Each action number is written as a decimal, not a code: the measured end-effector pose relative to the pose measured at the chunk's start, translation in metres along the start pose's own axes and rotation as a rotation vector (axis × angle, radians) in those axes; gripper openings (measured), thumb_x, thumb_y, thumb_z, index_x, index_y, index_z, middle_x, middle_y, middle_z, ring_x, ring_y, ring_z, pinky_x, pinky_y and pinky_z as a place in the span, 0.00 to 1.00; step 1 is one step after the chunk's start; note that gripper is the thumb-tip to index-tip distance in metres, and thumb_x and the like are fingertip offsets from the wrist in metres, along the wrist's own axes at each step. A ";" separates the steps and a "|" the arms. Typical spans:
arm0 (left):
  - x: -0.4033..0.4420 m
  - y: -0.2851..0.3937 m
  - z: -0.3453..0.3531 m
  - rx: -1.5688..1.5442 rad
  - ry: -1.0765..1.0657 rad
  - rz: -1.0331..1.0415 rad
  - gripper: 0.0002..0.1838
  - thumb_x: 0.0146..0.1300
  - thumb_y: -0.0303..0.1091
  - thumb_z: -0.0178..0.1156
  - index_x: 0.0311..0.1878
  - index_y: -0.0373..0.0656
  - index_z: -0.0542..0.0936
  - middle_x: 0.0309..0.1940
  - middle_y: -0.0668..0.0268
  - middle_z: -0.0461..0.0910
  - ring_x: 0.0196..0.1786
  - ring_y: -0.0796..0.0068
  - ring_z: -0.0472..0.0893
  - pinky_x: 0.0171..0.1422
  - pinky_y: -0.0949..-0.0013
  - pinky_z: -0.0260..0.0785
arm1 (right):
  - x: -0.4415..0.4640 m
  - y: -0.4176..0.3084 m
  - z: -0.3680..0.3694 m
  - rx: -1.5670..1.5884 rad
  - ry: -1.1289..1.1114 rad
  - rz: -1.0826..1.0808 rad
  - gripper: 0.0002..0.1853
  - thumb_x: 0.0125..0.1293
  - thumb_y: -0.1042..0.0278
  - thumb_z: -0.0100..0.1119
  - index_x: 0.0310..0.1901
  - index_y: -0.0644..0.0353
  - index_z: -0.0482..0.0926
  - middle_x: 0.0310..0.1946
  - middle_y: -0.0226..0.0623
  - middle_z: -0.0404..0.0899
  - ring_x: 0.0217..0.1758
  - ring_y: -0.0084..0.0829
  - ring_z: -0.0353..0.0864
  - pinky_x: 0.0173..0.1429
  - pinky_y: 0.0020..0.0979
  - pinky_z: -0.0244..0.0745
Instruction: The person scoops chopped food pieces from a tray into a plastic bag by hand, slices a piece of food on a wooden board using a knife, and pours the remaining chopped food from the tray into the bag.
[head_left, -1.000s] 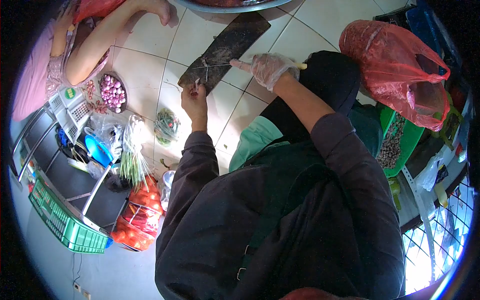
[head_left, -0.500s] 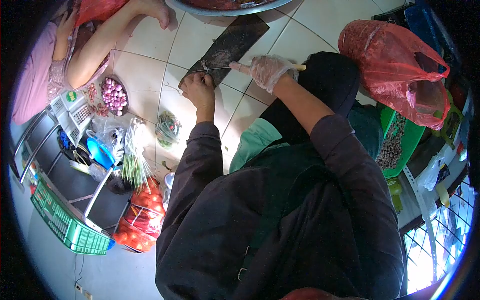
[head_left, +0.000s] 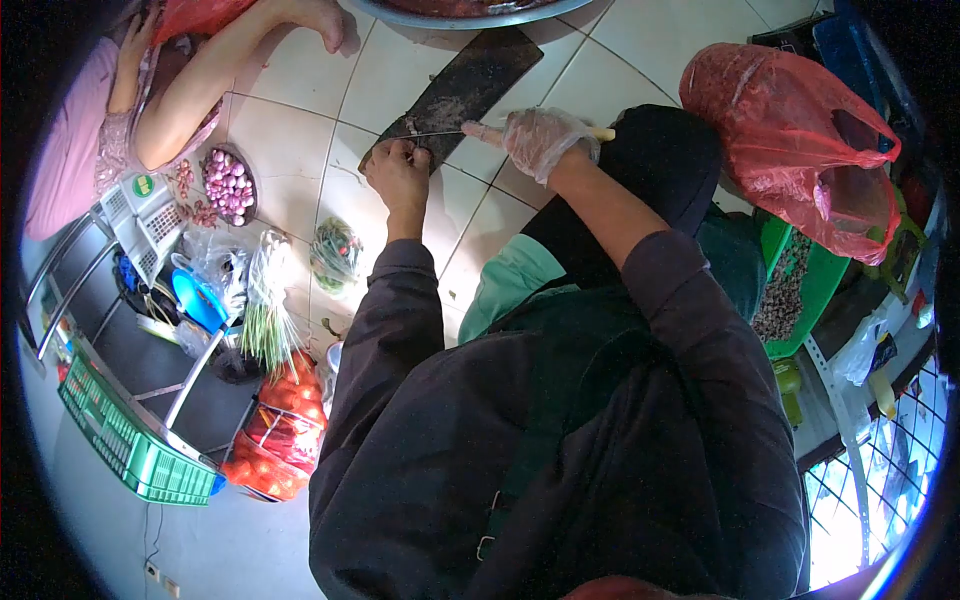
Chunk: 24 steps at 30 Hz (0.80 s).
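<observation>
My right hand (head_left: 545, 140), in a clear plastic glove, is closed around a knife (head_left: 603, 133) with a pale handle. Its thin blade points left and lies across a dark, worn cutting board (head_left: 485, 80) on the tiled floor. At the near end of the board is my bare left hand (head_left: 400, 180), its fingers bent and pinched together close to the blade. What those fingers hold is too small to make out. A small pale scrap (head_left: 411, 125) rests on the board by the blade's tip.
Beyond the board stands a large metal basin (head_left: 480, 20). A red plastic bag (head_left: 780, 140) and a green crate (head_left: 820, 285) are at my right. On the left are a bowl of shallots (head_left: 228, 187), bagged greens (head_left: 337, 253), spring onions (head_left: 268, 320) and another person's leg (head_left: 215, 85).
The fingers of my left hand have shifted slightly at the board's near end. My right hand and the knife are almost where they were.
</observation>
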<state>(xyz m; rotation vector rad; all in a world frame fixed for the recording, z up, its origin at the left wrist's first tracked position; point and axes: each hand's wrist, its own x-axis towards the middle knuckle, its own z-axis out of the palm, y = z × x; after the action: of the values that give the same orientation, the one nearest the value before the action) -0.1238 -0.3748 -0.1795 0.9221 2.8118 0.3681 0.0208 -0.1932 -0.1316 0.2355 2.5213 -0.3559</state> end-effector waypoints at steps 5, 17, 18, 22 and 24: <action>-0.008 -0.012 -0.007 -0.169 0.101 0.138 0.07 0.49 0.35 0.64 0.31 0.45 0.82 0.41 0.60 0.78 0.46 0.56 0.75 0.52 0.55 0.66 | -0.003 0.000 -0.004 -0.018 -0.015 -0.004 0.39 0.69 0.69 0.47 0.74 0.27 0.41 0.46 0.45 0.77 0.46 0.40 0.82 0.48 0.39 0.81; -0.126 -0.104 -0.035 -0.599 0.162 -0.523 0.08 0.56 0.33 0.68 0.37 0.40 0.84 0.34 0.65 0.82 0.40 0.75 0.79 0.47 0.72 0.70 | -0.020 0.007 0.004 -0.065 0.226 -0.152 0.38 0.67 0.69 0.48 0.74 0.27 0.44 0.40 0.42 0.78 0.39 0.38 0.82 0.42 0.39 0.82; -0.138 -0.117 -0.032 -0.658 0.199 -0.603 0.09 0.56 0.33 0.68 0.37 0.39 0.84 0.34 0.65 0.82 0.39 0.76 0.79 0.46 0.73 0.70 | -0.023 0.007 0.001 -0.074 0.246 -0.175 0.38 0.67 0.67 0.49 0.73 0.27 0.44 0.40 0.43 0.78 0.39 0.39 0.83 0.43 0.40 0.82; -0.183 -0.176 -0.032 -0.838 0.561 -0.785 0.08 0.57 0.31 0.65 0.37 0.37 0.83 0.31 0.67 0.82 0.36 0.77 0.79 0.45 0.74 0.69 | -0.031 0.006 -0.004 -0.209 0.259 -0.212 0.41 0.65 0.69 0.51 0.73 0.25 0.43 0.37 0.45 0.78 0.35 0.39 0.83 0.39 0.39 0.82; -0.195 -0.178 -0.057 -0.588 0.714 -0.920 0.09 0.58 0.32 0.62 0.36 0.36 0.82 0.28 0.66 0.82 0.32 0.79 0.77 0.40 0.75 0.69 | -0.035 0.007 -0.001 -0.261 0.285 -0.221 0.43 0.64 0.70 0.52 0.73 0.25 0.41 0.36 0.46 0.78 0.33 0.39 0.82 0.36 0.38 0.82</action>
<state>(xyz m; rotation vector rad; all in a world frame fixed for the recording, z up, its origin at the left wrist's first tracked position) -0.0808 -0.6404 -0.1599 -0.7460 2.9529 1.4331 0.0502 -0.1893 -0.1125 -0.1033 2.8489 -0.0781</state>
